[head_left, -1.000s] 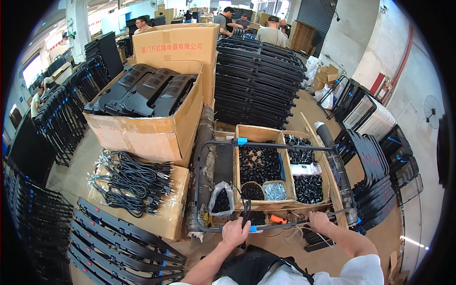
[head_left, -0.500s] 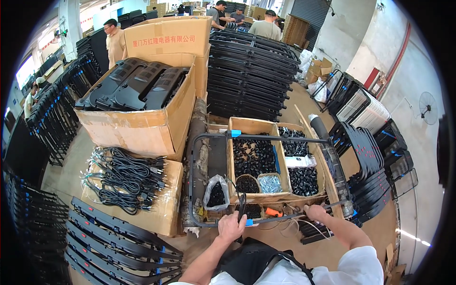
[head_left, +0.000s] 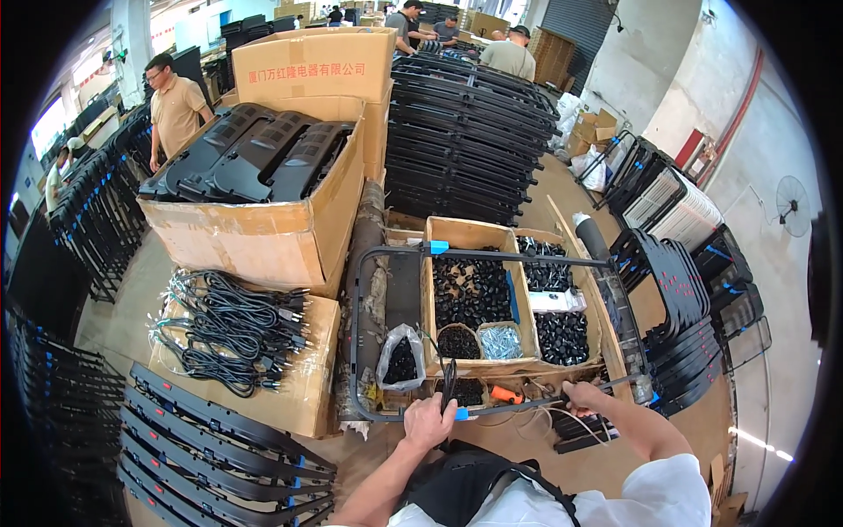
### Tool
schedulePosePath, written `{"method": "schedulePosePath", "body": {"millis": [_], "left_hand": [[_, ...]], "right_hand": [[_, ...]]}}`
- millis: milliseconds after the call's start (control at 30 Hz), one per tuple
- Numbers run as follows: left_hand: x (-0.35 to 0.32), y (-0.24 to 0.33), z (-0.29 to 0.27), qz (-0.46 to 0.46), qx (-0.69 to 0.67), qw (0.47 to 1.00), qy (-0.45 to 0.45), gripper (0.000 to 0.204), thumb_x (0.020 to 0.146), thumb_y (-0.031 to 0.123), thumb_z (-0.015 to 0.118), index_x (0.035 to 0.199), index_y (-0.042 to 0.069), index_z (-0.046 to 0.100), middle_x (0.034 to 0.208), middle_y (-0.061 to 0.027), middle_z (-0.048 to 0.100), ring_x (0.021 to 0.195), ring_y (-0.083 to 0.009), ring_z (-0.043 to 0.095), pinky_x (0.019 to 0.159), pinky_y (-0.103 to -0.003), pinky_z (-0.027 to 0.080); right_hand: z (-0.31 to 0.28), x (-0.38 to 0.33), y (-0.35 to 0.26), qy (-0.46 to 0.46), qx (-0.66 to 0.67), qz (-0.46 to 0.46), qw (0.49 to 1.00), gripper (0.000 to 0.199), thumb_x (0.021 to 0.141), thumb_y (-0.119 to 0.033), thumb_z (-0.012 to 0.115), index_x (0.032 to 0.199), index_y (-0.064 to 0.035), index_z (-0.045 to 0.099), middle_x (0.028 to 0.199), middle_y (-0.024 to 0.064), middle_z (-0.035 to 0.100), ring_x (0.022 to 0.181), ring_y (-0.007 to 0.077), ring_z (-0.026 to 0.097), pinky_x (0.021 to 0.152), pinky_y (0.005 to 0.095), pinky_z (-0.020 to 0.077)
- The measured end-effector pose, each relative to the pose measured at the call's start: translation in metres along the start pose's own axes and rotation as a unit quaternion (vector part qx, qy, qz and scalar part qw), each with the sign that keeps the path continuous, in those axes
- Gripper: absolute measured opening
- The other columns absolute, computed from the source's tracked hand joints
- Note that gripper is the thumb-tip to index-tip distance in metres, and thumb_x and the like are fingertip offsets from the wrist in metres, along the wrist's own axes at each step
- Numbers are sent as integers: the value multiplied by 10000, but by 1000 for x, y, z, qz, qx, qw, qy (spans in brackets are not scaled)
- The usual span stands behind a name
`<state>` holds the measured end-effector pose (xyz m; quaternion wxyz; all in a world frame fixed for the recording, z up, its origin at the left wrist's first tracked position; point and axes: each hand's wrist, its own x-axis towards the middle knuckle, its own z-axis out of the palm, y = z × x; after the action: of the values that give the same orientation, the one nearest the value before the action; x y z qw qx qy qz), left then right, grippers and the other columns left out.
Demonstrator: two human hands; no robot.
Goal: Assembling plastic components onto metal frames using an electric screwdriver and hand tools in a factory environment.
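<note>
A black tubular frame (head_left: 358, 329) with blue tape pieces lies across the wooden parts tray (head_left: 428, 290). My left hand (head_left: 428, 422) is closed around the frame's near bar, beside a blue tape piece. A looped black cable (head_left: 450, 382) rises next to its thumb; whether the fingers also pinch it is unclear. My right hand (head_left: 583, 398) is bent and closed at the right part of the near bar, above the tray's front compartment. What its fingers hold is hidden. An orange-handled tool (head_left: 507, 394) lies between the hands.
The tray holds black plastic parts (head_left: 470, 294) and silver screws (head_left: 500, 342). A bag of black parts (head_left: 400, 360) sits left of it. Black cables (head_left: 237, 329) lie on a carton; an open carton (head_left: 237, 233) holds black housings. Stacked frames surround the bench. A person (head_left: 174, 105) stands beyond.
My right hand has shifted slightly, its fingers curling in more. The left hand and frame stay almost in place. The person at the far left has come nearer.
</note>
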<state>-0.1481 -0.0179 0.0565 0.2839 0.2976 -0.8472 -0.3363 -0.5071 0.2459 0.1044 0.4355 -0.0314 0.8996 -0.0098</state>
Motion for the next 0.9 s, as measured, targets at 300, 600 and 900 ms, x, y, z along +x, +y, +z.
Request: {"method": "schedulePosePath", "body": {"millis": [300, 600, 900], "left_hand": [[6, 1, -1, 4, 22, 1000, -3, 364, 985, 364, 661, 808, 49, 621, 710, -195, 694, 686, -404, 697, 709, -514, 553], [3, 3, -1, 19, 16, 1000, 1, 354, 979, 364, 674, 810, 57, 623, 694, -186, 687, 664, -401, 688, 683, -506, 550], [5, 4, -2, 7, 7, 1000, 6, 351, 968, 324, 680, 788, 31, 606, 705, -226, 676, 663, -441, 666, 655, -529, 527]], "right_hand": [[-3, -26, -24, 91, -373, -157, 910, 459, 1086, -379, 406, 1073, -17, 689, 1137, 308, 743, 1167, 435, 712, 1015, 527, 550], [10, 40, 23, 129, -261, -205, 935, 374, 978, -355, 631, 1098, -2, 602, 985, 205, 742, 903, 366, 725, 858, 485, 574], [8, -15, -6, 215, -356, -324, 850, 416, 1000, -342, 567, 1188, 29, 580, 1033, 250, 742, 1035, 422, 744, 960, 570, 566]]}}
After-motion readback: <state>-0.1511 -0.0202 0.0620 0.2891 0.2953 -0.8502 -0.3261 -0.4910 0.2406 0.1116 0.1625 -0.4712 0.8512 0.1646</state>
